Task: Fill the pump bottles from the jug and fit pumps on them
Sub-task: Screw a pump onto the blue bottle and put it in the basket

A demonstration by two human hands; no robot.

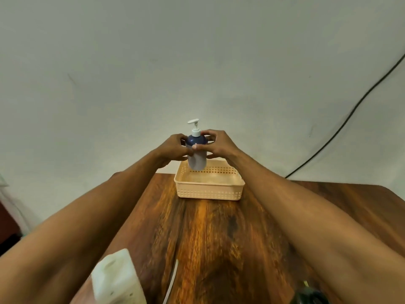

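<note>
1. The wooden table (219, 238) carries everything; only 1 bottle is in view.
2. The white jug (116, 279) stands at the near left edge, well apart from both hands, so pouring looks finished for this bottle.
3. The peach basket (210, 191) sits at the far end of the table, and nothing shows inside it.
4. The left hand (175, 148) and right hand (219, 143) both curl round the bottle from opposite sides, the 2 thumbs on its near face.
5. The blue pump bottle (197, 154) is upright, its base level with the basket's far rim; I cannot tell whether it touches.
6. The white pump (195, 127) is seated on the neck, nozzle pointing left.
7. Judgement: this is the end of fitting, or the start of stowing. The next move calls for lowering the bottle straight down into the basket, keeping it upright, then letting go with both hands once it stands.
</note>
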